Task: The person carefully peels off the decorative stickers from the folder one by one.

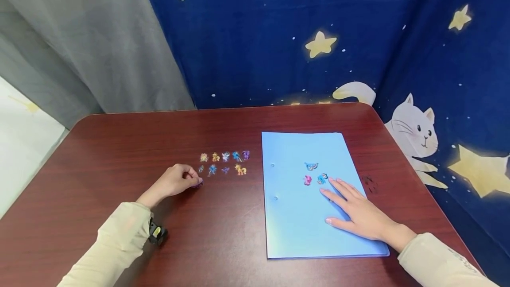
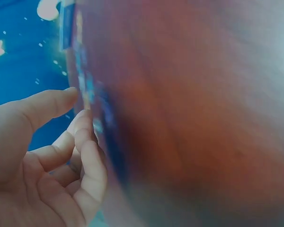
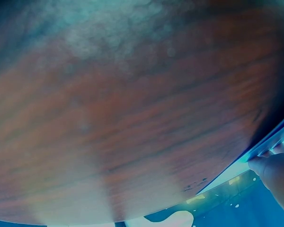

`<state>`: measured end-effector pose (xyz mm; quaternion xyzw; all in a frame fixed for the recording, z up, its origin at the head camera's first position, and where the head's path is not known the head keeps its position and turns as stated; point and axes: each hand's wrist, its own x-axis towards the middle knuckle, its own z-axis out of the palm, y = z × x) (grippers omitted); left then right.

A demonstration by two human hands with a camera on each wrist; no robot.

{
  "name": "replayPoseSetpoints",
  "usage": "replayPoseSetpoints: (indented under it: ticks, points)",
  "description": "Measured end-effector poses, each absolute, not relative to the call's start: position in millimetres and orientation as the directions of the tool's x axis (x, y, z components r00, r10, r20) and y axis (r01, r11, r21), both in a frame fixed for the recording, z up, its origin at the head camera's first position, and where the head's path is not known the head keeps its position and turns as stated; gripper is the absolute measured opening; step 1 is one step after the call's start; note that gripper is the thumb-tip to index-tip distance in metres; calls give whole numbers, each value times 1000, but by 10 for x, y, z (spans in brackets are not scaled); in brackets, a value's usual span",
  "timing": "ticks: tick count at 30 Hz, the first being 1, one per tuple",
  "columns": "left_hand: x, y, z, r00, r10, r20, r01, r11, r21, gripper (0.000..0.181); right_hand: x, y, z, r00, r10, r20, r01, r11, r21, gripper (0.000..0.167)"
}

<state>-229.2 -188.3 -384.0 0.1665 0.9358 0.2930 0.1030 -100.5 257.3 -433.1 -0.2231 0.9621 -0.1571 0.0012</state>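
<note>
My left hand (image 1: 175,180) is over the table, its fingertips at a small purple piece (image 1: 198,183) just below two rows of small colourful pony figures (image 1: 215,157). In the left wrist view the fingers of that hand (image 2: 61,156) are loosely curled, the thumb apart from them. My right hand (image 1: 360,216) rests with spread fingers on a light blue sheet or folder (image 1: 303,229). Beside its fingertips lie a blue figure (image 1: 322,179), a pink one (image 1: 307,180) and a blue-grey one (image 1: 311,166). The right wrist view shows part of this hand (image 3: 274,175) at the edge.
Dark marks (image 1: 369,184) show on the brown table (image 1: 223,238) right of the blue sheet. A blue curtain (image 1: 255,34) with stars and a white cat hangs behind the table, and a grey curtain (image 1: 87,43) hangs at the left.
</note>
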Motion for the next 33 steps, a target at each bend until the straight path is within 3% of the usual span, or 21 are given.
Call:
replayPoseSetpoints:
  ticks: [13, 23, 33]
  points:
    - [-2395, -746, -3701, -819, 574, -26, 415, 622, 664, 13, -972, 2569, -4358, -907, -413, 76, -417, 862, -290, 66]
    - [-2284, 65, -3811, -704, 707, 72, 598, 536, 596, 10, -955, 2550, -4440, -889, -429, 160, -457, 851, -258, 64]
    - [-2388, 488, -3964, -638, 770, 14, 655, 532, 537, 16, -945, 2508, -4505, -893, -396, 213, -444, 854, -271, 63]
